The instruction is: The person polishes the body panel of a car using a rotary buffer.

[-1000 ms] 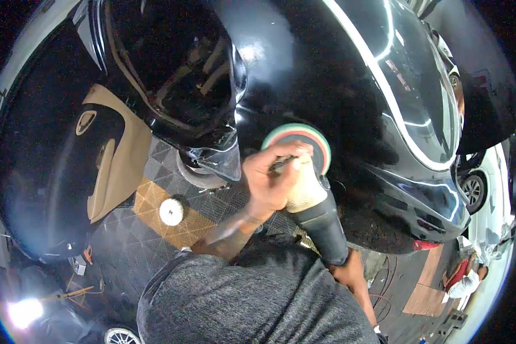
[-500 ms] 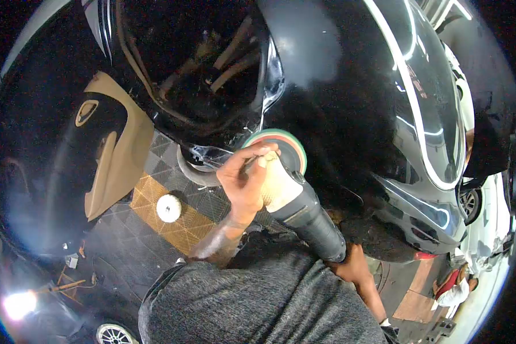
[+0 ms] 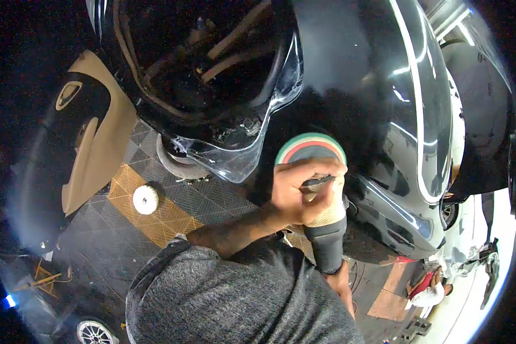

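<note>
Head view: polisher (image 3: 328,238) sits right of centre, in front of the black car (image 3: 350,86). Long axis runs near to far, pad end far and slightly left, tail end near. Round pad (image 3: 311,148) with green rim faces the car's lower side; contact is hidden, can't tell if touching.

Left hand (image 3: 295,192) is on the polisher's head, just near of the pad, fingers curled round its light-coloured cover, gripping. The pad lies directly far of those fingers, so the left hand is the nearer one to it. Right hand (image 3: 339,282) is at the tail end, well apart from the pad; its fingers are mostly behind the tool and sleeve side, can't tell how closed.

Left of the polisher, on the tiled floor (image 3: 218,198), lies a white disc (image 3: 145,199), apart from both hands. Far left: open car door with tan trim (image 3: 106,146). Near left: wheel (image 3: 94,332). On the right, near side, another person (image 3: 433,292) in white and red is low by the white car (image 3: 470,229).
</note>
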Available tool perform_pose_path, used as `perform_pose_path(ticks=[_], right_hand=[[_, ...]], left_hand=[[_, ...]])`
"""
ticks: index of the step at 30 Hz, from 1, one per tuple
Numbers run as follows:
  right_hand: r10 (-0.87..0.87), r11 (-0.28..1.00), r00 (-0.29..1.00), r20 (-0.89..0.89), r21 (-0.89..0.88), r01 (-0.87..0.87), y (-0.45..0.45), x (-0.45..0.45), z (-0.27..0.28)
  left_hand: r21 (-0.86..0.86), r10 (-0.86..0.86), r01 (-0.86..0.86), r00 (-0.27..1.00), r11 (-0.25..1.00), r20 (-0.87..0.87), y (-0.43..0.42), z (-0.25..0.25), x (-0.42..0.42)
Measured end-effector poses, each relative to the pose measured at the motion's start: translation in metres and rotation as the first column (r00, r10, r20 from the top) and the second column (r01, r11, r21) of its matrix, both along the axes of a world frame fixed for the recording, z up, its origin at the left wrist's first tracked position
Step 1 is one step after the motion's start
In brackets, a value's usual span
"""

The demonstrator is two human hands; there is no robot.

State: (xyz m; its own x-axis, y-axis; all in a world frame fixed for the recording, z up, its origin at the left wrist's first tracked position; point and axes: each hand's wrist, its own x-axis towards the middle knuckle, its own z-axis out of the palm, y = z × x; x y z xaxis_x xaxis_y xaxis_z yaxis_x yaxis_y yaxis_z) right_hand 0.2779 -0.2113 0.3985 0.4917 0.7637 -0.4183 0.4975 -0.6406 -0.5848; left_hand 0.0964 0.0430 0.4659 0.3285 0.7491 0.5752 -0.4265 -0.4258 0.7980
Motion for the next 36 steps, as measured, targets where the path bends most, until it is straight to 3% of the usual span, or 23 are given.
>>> perform_pose_path(ticks=[2, 3, 5, 6, 8, 9, 12, 13, 16, 17, 19, 22, 23, 25, 28, 31, 34, 36], right_hand=[[0.014, 0.998, 0.999, -0.033, -0.063, -0.016, 0.002, 0.001, -0.016], [0.066, 0.998, 0.995, 0.079, 0.001, -0.067, -0.006, 0.008, -0.045], [0.072, 0.973, 0.96, 0.272, 0.192, -0.127, 0.008, -0.008, -0.041], [0.059, 0.974, 0.963, 0.265, 0.194, -0.113, 0.021, -0.015, -0.018], [0.183, 0.98, 0.983, 0.02, 0.072, -0.184, 0.045, -0.026, 0.019], [0.17, 0.985, 0.985, -0.01, 0.021, -0.17, 0.049, -0.029, 0.026], [0.26, 0.965, 0.965, 0.03, 0.023, -0.261, 0.04, -0.019, 0.005], [0.244, 0.959, 0.966, -0.088, 0.169, -0.227, 0.048, -0.023, 0.015], [0.211, 0.977, 0.975, -0.069, 0.057, -0.207, 0.046, -0.023, 0.016], [0.199, 0.979, 0.977, -0.076, 0.054, -0.195, 0.046, -0.025, 0.016], [0.22, 0.976, 0.976, 0.014, -0.006, -0.219, 0.052, -0.028, 0.024], [0.237, 0.953, 0.96, 0.148, 0.156, -0.26, 0.057, -0.035, 0.038], [0.232, 0.954, 0.962, 0.145, 0.156, -0.254, 0.06, -0.035, 0.038], [0.222, 0.974, 0.975, -0.023, 0.053, -0.221, 0.064, -0.035, 0.039], [0.297, 0.954, 0.955, 0.004, 0.039, -0.297, 0.065, -0.03, 0.045], [0.256, 0.962, 0.966, 0.036, 0.088, -0.258, 0.071, -0.036, 0.056], [0.298, 0.954, 0.954, -0.023, 0.039, -0.297, 0.062, -0.023, 0.048], [0.281, 0.958, 0.959, -0.026, 0.069, -0.278, 0.059, -0.018, 0.043]], left_hand=[[-0.041, 0.027, -0.027, 1.0, 0.999, -0.011, 0.008, 0.0, -0.011], [0.012, 0.076, -0.077, 0.996, 0.997, 0.049, 0.015, -0.007, -0.017], [-0.055, 0.139, -0.137, 0.99, 0.989, 0.036, 0.018, -0.006, -0.035], [-0.08, 0.157, -0.152, 0.986, 0.985, 0.055, 0.02, -0.008, -0.04], [-0.101, 0.164, -0.157, 0.984, 0.982, 0.072, 0.027, -0.013, -0.043], [-0.126, 0.185, -0.172, 0.978, 0.977, 0.098, 0.029, -0.015, -0.044], [-0.109, 0.185, -0.173, 0.976, 0.979, 0.117, 0.036, -0.016, -0.049], [-0.08, 0.209, -0.201, 0.973, 0.976, 0.101, 0.037, -0.017, -0.051], [-0.072, 0.207, -0.198, 0.966, 0.977, 0.153, 0.043, -0.015, -0.052], [-0.187, 0.123, -0.094, 0.981, 0.978, 0.15, 0.042, -0.008, -0.056], [-0.196, 0.12, -0.091, 0.983, 0.976, 0.14, 0.041, -0.007, -0.058], [-0.131, 0.122, -0.104, 0.983, 0.986, 0.14, 0.045, -0.008, -0.059], [-0.131, 0.164, -0.15, 0.981, 0.98, 0.106, 0.044, -0.003, -0.057], [-0.075, 0.21, -0.204, 0.974, 0.976, 0.086, 0.049, -0.01, -0.055], [-0.157, 0.228, -0.215, 0.971, 0.964, 0.072, 0.042, -0.002, -0.055], [-0.046, 0.199, -0.194, 0.963, 0.98, 0.181, 0.051, -0.01, -0.048], [-0.12, 0.118, -0.093, 0.967, 0.988, 0.227, 0.045, -0.013, -0.049], [-0.122, 0.151, -0.129, 0.969, 0.984, 0.196, 0.044, -0.008, -0.044]])
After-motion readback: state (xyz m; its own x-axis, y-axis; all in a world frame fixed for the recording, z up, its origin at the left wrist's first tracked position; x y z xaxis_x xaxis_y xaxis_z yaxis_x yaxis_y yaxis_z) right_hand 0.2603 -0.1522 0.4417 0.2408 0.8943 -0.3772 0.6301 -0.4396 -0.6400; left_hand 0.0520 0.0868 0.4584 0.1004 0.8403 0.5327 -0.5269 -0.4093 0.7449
